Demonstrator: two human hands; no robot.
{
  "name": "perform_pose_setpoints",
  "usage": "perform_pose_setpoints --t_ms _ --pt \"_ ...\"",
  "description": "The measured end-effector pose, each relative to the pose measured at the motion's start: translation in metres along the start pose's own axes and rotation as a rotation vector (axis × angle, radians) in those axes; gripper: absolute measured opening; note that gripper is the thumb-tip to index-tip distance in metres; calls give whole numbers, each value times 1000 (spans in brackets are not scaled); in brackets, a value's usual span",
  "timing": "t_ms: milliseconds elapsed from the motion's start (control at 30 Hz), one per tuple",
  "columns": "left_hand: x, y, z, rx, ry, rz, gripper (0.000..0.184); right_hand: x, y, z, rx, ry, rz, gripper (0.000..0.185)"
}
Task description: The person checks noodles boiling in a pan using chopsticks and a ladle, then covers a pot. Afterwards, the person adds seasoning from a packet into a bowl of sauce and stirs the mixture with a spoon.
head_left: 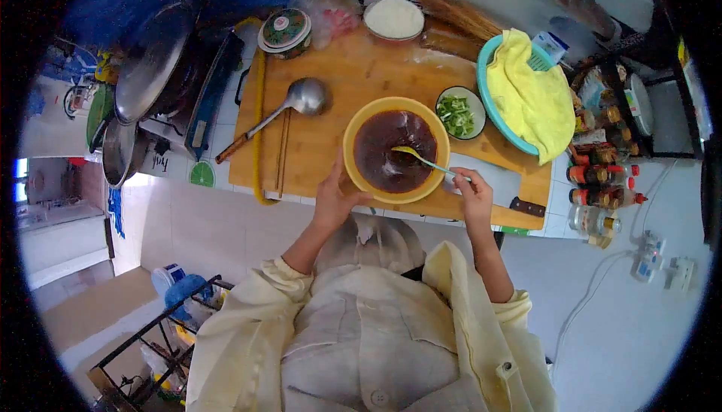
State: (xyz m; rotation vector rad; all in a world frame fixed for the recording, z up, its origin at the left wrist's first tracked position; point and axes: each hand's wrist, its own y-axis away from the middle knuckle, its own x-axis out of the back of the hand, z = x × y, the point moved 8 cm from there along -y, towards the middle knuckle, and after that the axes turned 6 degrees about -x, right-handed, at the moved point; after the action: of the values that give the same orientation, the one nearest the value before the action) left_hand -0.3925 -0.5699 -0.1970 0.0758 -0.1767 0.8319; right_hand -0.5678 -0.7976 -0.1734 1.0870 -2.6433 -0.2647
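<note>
While a steel ladle [307,97] and a pair of chopsticks [283,158] lie toward the left of a wooden board [376,73] on the counter [560,190], the left hand [336,200] rests spread wide against the near left side of a yellow bowl [391,197], thumb away from the fingers. That bowl sits near the middle of the board's near edge, holding dark liquid [376,148]; it is probably heavy and prone to slop, best gripped low on opposite sides, since a wet rim could be slippery. A slim spoon [435,164] slants into the liquid from the right; it looks light and stiff, easiest held by its dry end. Right of the bowl, chopped greens [456,116] lie in a small dish [478,107]. The right hand [475,200] pinches the spoon's handle, near a knife [528,206]. Farther right, a soft yellow cloth [530,96] drapes over a turquoise basket [482,81].
</note>
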Motion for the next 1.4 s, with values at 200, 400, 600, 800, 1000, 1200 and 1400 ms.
perform_pose_setpoints --t_ms 200,400,600,800,1000,1200,1400 --pt "-2 -6 1 -80 -20 -56 103 10 7 -42 288 376 31 21" --pt "5 -2 5 48 -104 -228 96 16 -3 -39 194 416 100 22" --pt "30 11 -17 30 -448 -329 95 13 -15 -21 217 448 193 23" --pt "49 21 19 257 2 -197 53 5 -23 -20 127 409 238 24" --pt "72 27 -17 119 -189 -135 28 3 -42 -4 120 394 242 25" --pt "63 27 15 223 -56 -1 55 10 -46 1 35 307 188 27" --pt "32 22 41 84 -146 248 52 70 -32 -60 174 360 227 22"
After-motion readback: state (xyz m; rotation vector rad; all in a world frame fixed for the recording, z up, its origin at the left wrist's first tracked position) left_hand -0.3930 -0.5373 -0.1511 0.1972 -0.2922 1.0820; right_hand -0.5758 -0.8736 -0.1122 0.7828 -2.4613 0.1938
